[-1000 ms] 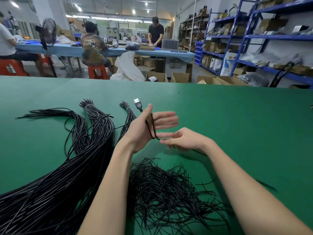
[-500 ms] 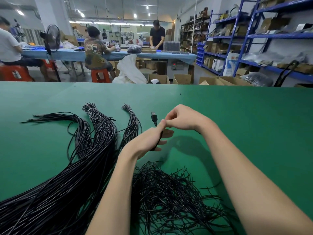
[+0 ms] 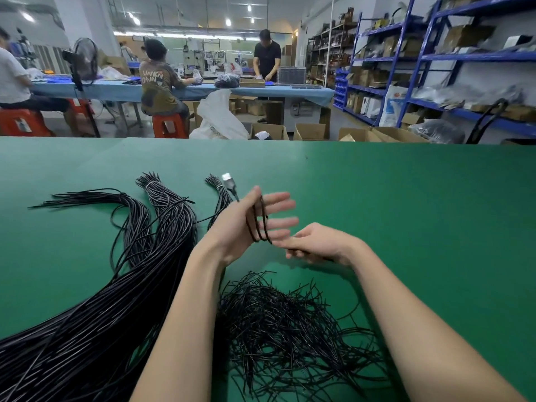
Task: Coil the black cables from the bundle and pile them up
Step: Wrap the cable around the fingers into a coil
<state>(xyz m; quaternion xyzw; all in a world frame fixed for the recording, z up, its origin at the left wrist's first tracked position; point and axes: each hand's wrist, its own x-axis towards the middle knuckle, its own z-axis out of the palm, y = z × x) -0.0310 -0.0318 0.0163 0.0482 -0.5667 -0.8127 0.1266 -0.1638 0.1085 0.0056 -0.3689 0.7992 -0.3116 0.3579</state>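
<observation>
Two loops of cable (image 3: 258, 224) wound round left hand (image 3: 246, 224).
Left fingers spread, plug end up-left; right hand (image 3: 316, 245), just beside and below, pinches the trailing run. Bundle (image 3: 121, 285) lies left, coiled pile (image 3: 290, 323) nearer, underneath.

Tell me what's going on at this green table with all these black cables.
A person is winding one black cable into loops around the straight fingers of the left hand, its USB plug sticking up past the thumb. The right hand feeds the cable's loose end. A large uncoiled bundle lies to the left on the table, and a tangled pile sits between the forearms.
</observation>
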